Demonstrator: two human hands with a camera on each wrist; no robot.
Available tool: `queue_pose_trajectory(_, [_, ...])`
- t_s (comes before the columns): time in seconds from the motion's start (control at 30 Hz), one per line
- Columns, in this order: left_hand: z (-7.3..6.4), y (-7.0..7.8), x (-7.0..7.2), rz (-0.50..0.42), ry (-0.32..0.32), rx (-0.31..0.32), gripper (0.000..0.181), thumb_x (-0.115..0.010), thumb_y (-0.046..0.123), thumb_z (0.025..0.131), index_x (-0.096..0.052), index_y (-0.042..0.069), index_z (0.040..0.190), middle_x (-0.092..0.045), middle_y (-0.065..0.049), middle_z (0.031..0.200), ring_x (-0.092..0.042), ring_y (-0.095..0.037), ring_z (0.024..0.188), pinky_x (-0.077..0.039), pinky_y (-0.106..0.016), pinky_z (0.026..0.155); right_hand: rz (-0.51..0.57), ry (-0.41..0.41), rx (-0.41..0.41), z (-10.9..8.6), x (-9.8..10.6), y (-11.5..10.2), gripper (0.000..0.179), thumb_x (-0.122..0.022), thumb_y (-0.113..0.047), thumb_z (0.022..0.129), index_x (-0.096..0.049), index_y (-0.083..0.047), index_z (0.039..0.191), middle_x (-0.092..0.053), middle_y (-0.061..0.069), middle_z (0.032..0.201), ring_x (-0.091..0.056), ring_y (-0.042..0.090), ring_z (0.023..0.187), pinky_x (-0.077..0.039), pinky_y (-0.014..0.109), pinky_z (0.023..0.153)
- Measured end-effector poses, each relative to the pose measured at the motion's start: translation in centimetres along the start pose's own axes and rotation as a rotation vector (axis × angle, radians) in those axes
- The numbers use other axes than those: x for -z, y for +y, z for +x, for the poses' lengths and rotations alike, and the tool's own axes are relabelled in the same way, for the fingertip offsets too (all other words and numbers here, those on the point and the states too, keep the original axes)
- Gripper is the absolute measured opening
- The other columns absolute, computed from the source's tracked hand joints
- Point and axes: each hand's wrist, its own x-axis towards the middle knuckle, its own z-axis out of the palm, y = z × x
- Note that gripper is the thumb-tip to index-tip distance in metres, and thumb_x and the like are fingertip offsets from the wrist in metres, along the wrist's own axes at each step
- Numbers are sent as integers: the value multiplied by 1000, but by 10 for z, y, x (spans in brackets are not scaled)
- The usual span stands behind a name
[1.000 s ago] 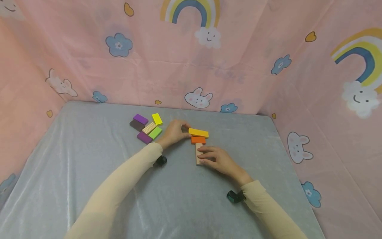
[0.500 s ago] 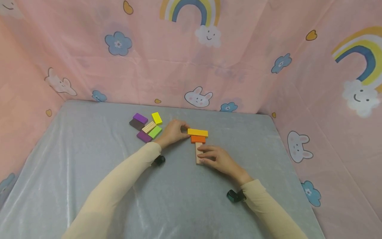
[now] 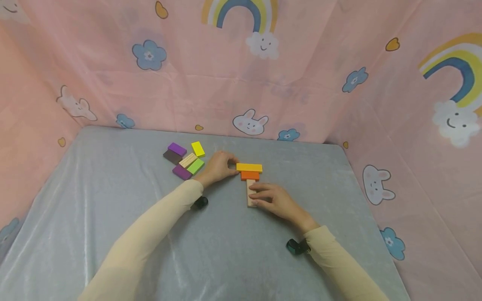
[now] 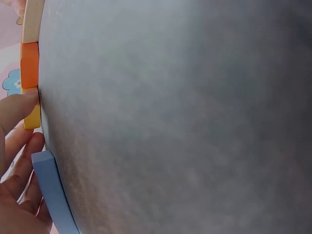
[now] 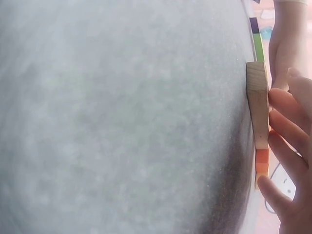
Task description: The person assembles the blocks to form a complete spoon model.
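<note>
My left hand (image 3: 217, 168) pinches the left end of a yellow-orange block (image 3: 250, 167), its thumb on the near side. That block lies crosswise against the far side of an orange block (image 3: 250, 176). A plain wooden block (image 5: 258, 97) runs lengthwise from the orange one toward me, making a T shape. My right hand (image 3: 276, 201) rests on the plain block with its fingers loosely extended. In the left wrist view, a blue block (image 4: 51, 190) lies beside the left hand's lower fingers; the hand hides it in the head view.
Left of the left hand lies a loose cluster: purple blocks (image 3: 177, 149), a dark brown block (image 3: 173, 157), a striped wooden block (image 3: 188, 160), a green block (image 3: 196, 166) and a yellow block (image 3: 198, 149). Grey cloth (image 3: 233, 251) covers the table; pink printed fabric (image 3: 211, 92) surrounds it.
My left hand has turned the yellow-orange block slightly, from slanted to straight along the orange block. My right hand has stayed in place on the plain block.
</note>
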Motion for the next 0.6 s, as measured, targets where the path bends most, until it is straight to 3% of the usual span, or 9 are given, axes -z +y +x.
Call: queue_pose_trajectory(0.6, [-3,1,5,37,-53,-22,39,-79,28,84,-71,12,119,-68,-5,122,-55,-24,118,-46,-42,106,1,8,11,0,-1,0,24,-69,-28,93,-75,-19,115,-65,-1,135,-57,23,132,-45,49,110])
